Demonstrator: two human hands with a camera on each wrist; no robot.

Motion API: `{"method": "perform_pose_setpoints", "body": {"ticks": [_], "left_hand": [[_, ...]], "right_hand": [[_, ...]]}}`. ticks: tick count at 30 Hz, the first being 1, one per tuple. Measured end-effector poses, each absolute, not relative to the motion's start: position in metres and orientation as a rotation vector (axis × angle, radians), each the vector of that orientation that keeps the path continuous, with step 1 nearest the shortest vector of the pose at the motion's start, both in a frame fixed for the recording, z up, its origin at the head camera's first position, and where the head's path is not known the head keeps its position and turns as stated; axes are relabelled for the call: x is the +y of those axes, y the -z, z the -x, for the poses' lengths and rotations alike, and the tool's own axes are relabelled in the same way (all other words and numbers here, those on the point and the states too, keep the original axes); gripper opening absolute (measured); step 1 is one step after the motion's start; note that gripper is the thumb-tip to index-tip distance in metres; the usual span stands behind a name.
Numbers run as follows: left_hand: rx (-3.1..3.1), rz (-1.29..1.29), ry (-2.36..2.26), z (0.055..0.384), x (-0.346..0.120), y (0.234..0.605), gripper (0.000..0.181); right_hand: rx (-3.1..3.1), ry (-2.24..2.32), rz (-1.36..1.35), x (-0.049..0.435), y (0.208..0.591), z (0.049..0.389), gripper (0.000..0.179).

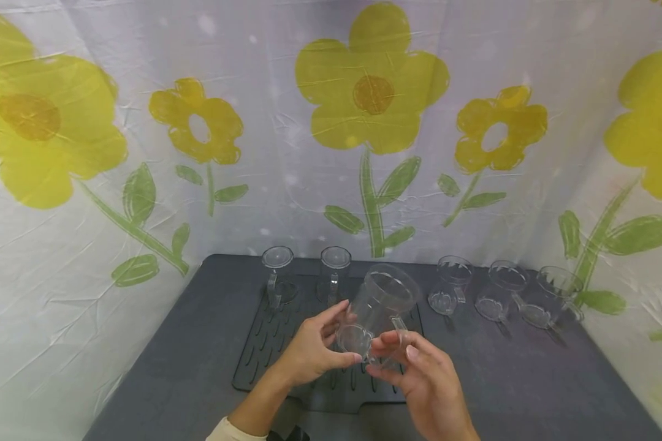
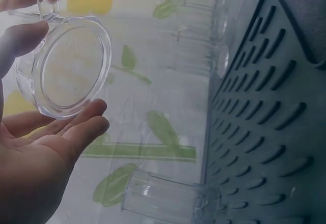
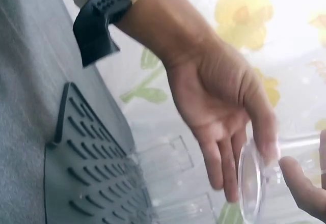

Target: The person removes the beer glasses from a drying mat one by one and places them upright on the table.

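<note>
A clear glass mug is held up over the drying mat, tilted with its open rim up and away from me. My left hand holds it low on the left side, thumb by the base and fingers along the wall. At the handle, my right hand grips with its thumb and fingers. The left wrist view shows the mug's round base between the left thumb and fingers. In the right wrist view, the base edge appears beside the left thumb.
Behind the hands, two clear mugs stand upside down on the dark ribbed drying mat. Three more clear mugs stand upright in a row on the grey table at right. A flowered curtain encloses the table.
</note>
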State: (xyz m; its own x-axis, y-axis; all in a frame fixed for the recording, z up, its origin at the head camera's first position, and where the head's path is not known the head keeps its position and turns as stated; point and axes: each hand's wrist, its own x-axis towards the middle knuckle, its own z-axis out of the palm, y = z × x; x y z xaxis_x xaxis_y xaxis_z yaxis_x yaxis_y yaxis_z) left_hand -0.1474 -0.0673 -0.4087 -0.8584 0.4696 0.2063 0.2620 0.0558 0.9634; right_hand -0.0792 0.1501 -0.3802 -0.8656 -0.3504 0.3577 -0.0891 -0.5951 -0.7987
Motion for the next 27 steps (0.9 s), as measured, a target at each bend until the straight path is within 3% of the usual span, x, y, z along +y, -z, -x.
{"method": "perform_pose_setpoints", "body": {"ticks": [13,27], "left_hand": [[2.123,-0.816,-1.861,0.151,-0.061,0.417,0.081],[2.265,-0.839,-1.825,0.15,-0.07,0.411,0.091]], "right_hand": [[1.774,2.517,0.251,0.128,0.374,0.068,0.023],[1.87,2.616,0.423,0.132,0.373,0.068,0.02]]}}
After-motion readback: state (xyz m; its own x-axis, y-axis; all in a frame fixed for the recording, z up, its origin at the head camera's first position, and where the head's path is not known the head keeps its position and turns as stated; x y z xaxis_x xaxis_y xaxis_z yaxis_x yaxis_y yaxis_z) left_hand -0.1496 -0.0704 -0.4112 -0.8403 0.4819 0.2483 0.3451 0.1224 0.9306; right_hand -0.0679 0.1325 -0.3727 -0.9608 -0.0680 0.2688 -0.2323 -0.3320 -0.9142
